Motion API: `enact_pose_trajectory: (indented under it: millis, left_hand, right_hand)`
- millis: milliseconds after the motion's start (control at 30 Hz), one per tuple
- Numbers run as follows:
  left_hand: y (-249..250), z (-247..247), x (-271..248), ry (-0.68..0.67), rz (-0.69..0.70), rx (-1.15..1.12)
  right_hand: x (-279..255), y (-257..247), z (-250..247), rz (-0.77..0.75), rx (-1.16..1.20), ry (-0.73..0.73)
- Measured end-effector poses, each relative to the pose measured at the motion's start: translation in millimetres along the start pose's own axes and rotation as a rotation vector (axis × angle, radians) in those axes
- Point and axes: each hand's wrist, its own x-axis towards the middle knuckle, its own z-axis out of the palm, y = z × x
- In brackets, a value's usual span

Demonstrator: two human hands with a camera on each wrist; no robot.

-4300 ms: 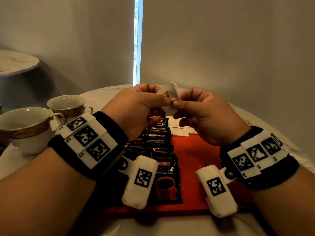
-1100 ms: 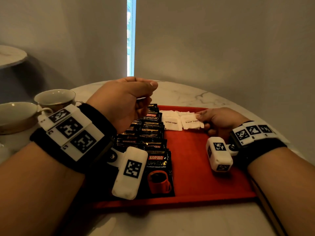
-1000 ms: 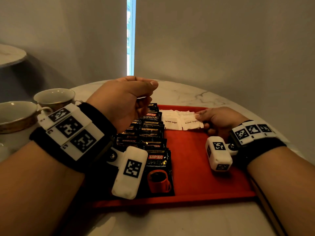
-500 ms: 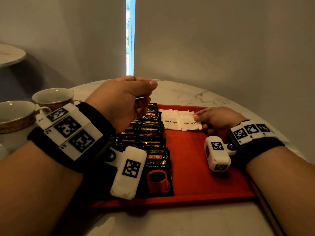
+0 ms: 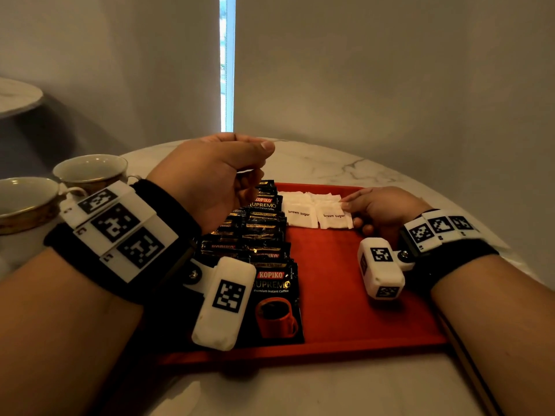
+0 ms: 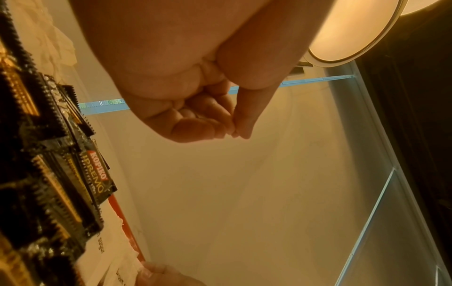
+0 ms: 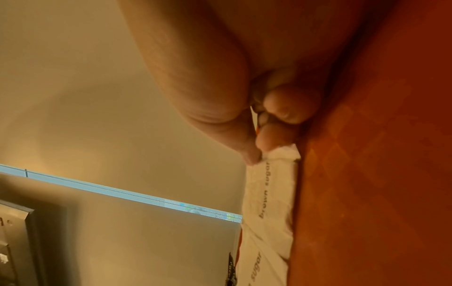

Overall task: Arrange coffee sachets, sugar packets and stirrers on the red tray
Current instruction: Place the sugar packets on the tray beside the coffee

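A red tray [image 5: 345, 295] lies on the round marble table. A row of black Kopiko coffee sachets [image 5: 270, 235] overlaps along its left side. Two white brown sugar packets [image 5: 298, 213] lie side by side at the far end. My right hand [image 5: 350, 208] rests on the tray and pinches the right edge of the right-hand sugar packet [image 5: 333, 216]. In the right wrist view, thumb and forefinger of the right hand [image 7: 259, 152] nip that sugar packet [image 7: 271, 193] at its corner. My left hand [image 5: 255, 172] hovers above the sachets, fingers curled against the thumb. The left wrist view shows nothing in the left hand [image 6: 229, 127].
Two gold-rimmed cups [image 5: 90, 172] stand at the left of the table [image 5: 330, 163], close to my left forearm. A thin brown strip [image 5: 468, 370] runs along the tray's right edge under my right forearm. The wall is close behind the table.
Some four seconds ago both hands held a sugar packet in the air. The right hand has since brought it down beside the other packet. Over the last second almost nothing has moved.
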Motion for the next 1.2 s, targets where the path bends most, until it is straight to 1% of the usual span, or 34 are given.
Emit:
enact_pose_trajectory:
  millis: [167,333,467,633,733,800,867,933,1000,1200]
  left_hand:
    - [-0.8,0.1,0.7,0.022,-0.004,0.012]
    - [0.3,0.5,-1.1,-0.013,-0.004,0.01]
    - [0.2,0.9,-1.0,-0.005,-0.008,0.017]
    - [0.3,1.6,-1.7,0.016,-0.01,0.017]
    - [1.4,1.1,-1.2,0.018,-0.01,0.019]
    - [2.0,1.2,-1.5,0.015,-0.005,0.011]
    - [2.1,1.6,-1.8,0.016,-0.002,0.012]
    - [1.8,1.7,-2.1,0.015,-0.003,0.021]
    - [2.3,1.5,-2.4,0.007,-0.007,0.026]
    - [2.8,2.7,-3.7,0.016,-0.004,0.02]
  right_hand:
    - [0.0,-0.1,2.0,0.013,0.008,-0.003]
    - [-2.3,0.6,2.1,0.005,-0.005,0.029]
    - [-1.9,0.6,1.6,0.012,0.004,0.04]
    - [-4.3,-0.6,0.6,0.027,0.045,0.075]
    - [-7.3,-4.5,-0.3,0.003,0.079,0.1]
    - [-10.0,-9.5,0.1,-0.041,0.092,0.054]
    - [-15.3,-15.0,3.1,-0.066,0.09,-0.041]
    - [-20.8,-17.8,7.8,-0.044,0.087,-0.136]
    - [-24.1,-16.9,12.2,-0.018,0.076,-0.2]
    - [-25.0,-14.2,18.3,-0.007,0.113,-0.22]
